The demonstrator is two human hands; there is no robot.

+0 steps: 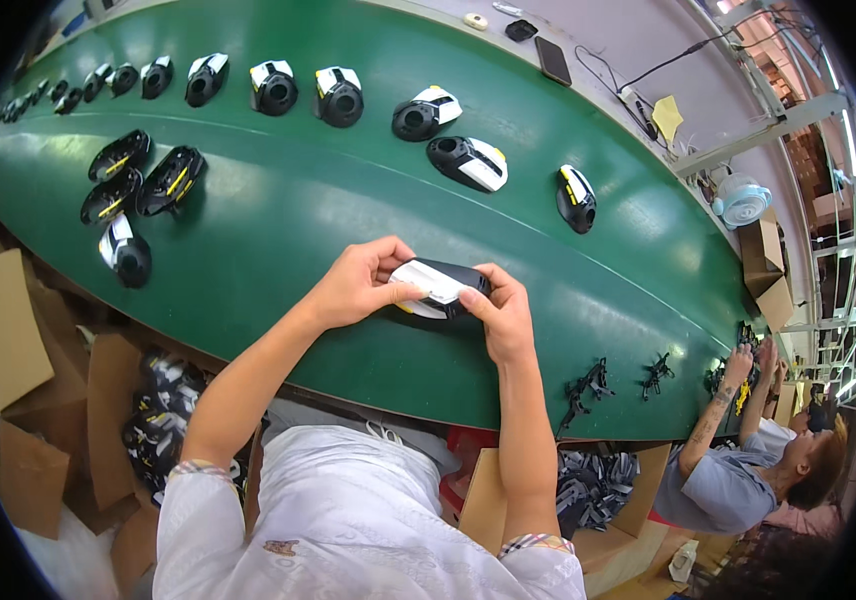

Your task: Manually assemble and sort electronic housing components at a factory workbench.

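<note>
A black plastic shell with a white top panel and a yellow edge (438, 284) is held between my two hands over the green table (348, 365). My left hand (356, 287) grips its left end, thumb pressed on the white panel. At the right end my right hand (504, 312) is closed round the shell, its thumb also on the white panel. The shell's underside is hidden. Beyond my hands lie similar shells, the nearest being a black and white one (470, 164) and another with a yellow strip (577, 198).
More such shells (338, 97) line the table's far side. Upturned black shells (172, 181) rest at left. Small black parts (588, 388) lie at right, near a co-worker's hands (748, 360). Boxes of parts (603, 490) stand below the near edge. A phone (553, 61) lies at the back.
</note>
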